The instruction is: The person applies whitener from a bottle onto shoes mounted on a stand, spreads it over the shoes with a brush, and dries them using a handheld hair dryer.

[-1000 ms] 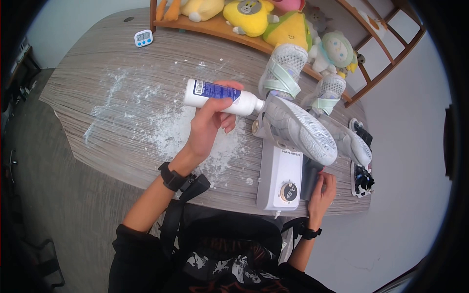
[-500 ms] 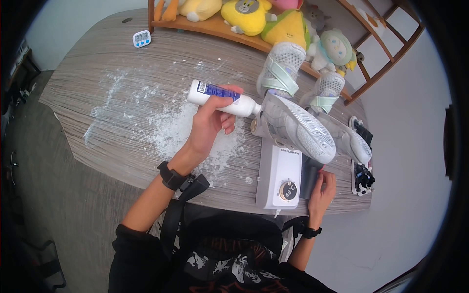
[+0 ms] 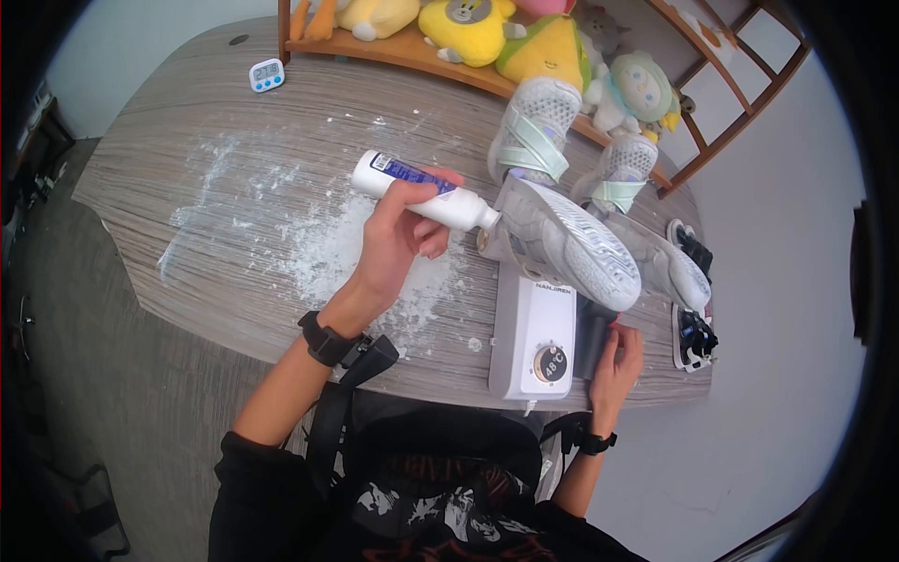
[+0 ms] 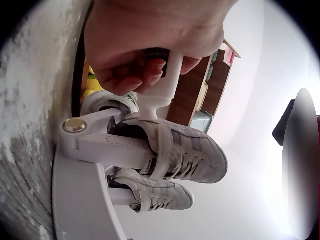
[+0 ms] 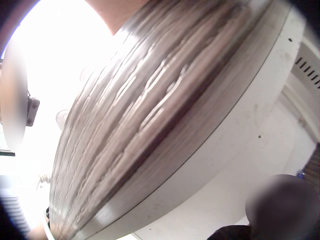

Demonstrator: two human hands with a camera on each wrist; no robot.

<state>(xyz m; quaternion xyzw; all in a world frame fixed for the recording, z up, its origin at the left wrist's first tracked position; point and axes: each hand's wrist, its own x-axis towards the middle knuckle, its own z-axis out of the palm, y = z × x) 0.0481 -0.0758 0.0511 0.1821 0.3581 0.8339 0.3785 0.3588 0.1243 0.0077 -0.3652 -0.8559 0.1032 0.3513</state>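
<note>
My left hand [image 3: 393, 234] grips a white bottle [image 3: 459, 208] with a blue label, thumb on one side and fingers curled beneath. Its narrow neck points down and right to a white sneaker [image 3: 571, 239]. In the left wrist view, the bottle's neck [image 4: 147, 109] meets the sneaker [image 4: 192, 155] near its heel opening. That sneaker is mounted sole outward on an arm of a white shoe dryer [image 3: 524, 337], whose round dial reads 48°C. My right hand [image 3: 616, 370] rests at the table's front edge beside a dark object [image 3: 592, 342], fingers loosely bent.
More white sneakers [image 3: 626, 173] hang on the dryer's other arms. White powder [image 3: 328, 253] is scattered over the wooden table [image 3: 140, 178]. A digital timer [image 3: 267, 75] stands at the back left, near a shelf [image 3: 403, 58] of plush toys. Dark sandals [image 3: 693, 337] lie at the right edge.
The bottle in my left hand has tilted a little, its neck dipping lower beside the sneaker. My right hand stays in place.
</note>
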